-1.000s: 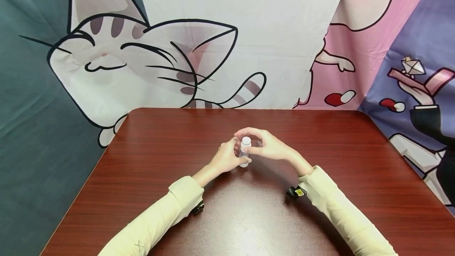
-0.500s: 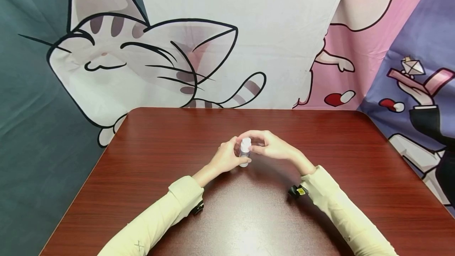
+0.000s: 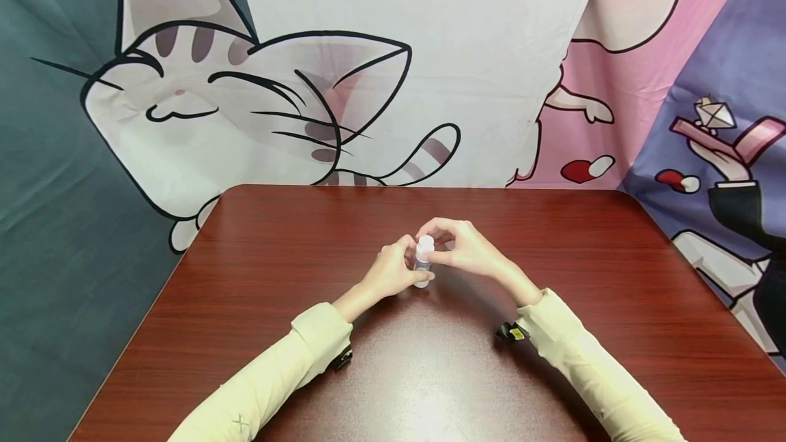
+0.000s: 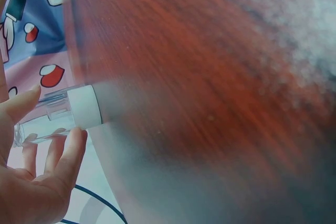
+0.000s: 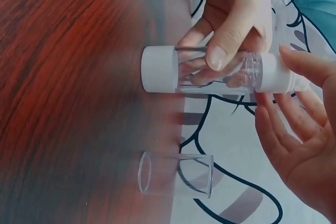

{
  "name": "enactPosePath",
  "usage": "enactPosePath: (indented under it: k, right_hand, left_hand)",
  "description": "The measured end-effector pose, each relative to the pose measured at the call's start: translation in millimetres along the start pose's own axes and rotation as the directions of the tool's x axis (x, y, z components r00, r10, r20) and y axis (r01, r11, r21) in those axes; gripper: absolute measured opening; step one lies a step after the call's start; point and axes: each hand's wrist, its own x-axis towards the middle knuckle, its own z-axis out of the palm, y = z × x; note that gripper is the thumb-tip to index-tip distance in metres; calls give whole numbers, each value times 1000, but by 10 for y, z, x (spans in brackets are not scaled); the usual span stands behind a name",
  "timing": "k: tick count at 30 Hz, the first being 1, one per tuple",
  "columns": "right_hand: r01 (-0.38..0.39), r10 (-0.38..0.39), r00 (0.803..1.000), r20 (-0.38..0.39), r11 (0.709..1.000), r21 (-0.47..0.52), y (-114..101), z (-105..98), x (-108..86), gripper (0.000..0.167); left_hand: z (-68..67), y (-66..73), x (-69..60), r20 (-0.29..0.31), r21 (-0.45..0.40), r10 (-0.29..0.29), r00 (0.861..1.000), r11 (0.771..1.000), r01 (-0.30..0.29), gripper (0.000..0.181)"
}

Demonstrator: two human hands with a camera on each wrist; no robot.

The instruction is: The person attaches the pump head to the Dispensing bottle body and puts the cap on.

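A small clear bottle with a white base (image 5: 160,69) and white top (image 5: 273,73) stands upright on the table between both hands. The left hand (image 3: 388,271) grips its clear body; in the left wrist view that hand (image 4: 44,187) has its thumb on one side and fingers on the other, near the white base (image 4: 84,107). At the white top (image 3: 426,243), the right hand (image 3: 469,249) holds with thumb and fingers. In the right wrist view, the right hand (image 5: 304,140) has its thumb and fingertips on opposite sides of that top.
A clear, empty-looking cylinder (image 5: 176,174) stands on the table beside the bottle, under the right hand's side. The brown table (image 3: 276,237) ends at a back edge against a printed cloth (image 3: 491,87) with cartoon figures.
The right hand's fingers have shifted around the bottle's top, its wrist turning slightly one way and then back. The left hand and bottle stay nearly in place.
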Motion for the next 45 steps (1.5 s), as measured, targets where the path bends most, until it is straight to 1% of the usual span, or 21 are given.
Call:
enactPosePath:
  k: [2,4,6,9,13,16,19,22,28,32,34,37,41,45]
  right_hand:
    - [11,-13,999,-36,999,-37,11,17,10,24]
    - [26,-29,997,-67,999,-41,61,38,22,25]
    - [23,-28,995,-91,999,-49,61,64,30,27]
    - [15,-19,994,-105,999,-36,55,101,44,28]
    - [13,-20,994,-107,998,-63,40,124,62,32]
    - [20,-26,995,-93,998,-64,26,113,68,40]
    - [39,-40,997,-62,999,-19,19,79,64,44]
    - [70,-69,997,-17,997,27,24,43,54,47]
    - [127,-135,986,101,988,84,36,6,15,45]
    - [152,-165,976,142,984,95,57,2,-2,40]
    - [165,-179,972,154,981,98,65,-1,-7,38]
    - [179,-191,969,159,980,88,72,-14,-12,36]
    - [155,-166,973,159,985,81,77,-33,-31,36]
    - [115,-129,979,158,989,94,93,-45,-54,37]
  left_hand:
    - [0,2,2,0,-1,3,1000,1000,-3,38]
    - [-1,4,4,-2,-6,11,1000,1000,-11,38]
    - [-1,3,6,-2,-10,17,1000,1000,-17,39]
    - [-1,3,9,-1,-10,22,1000,1000,-22,39]
    - [-2,5,12,-3,11,26,1000,1000,-26,40]
    - [-1,3,11,-8,13,33,999,999,-33,40]
    - [3,2,9,-7,3,34,999,999,-34,40]
    - [4,1,10,-4,0,34,999,999,-34,41]
    - [0,9,9,-4,23,26,1000,999,-26,47]
    - [0,17,11,-1,35,7,1000,999,-7,48]
    - [2,19,13,-2,39,1,1000,999,-1,48]
    - [3,17,8,-10,43,10,1000,999,-9,50]
    - [2,14,2,-13,43,11,1000,999,-10,52]
    - [2,10,3,-13,51,9,1000,999,-8,47]
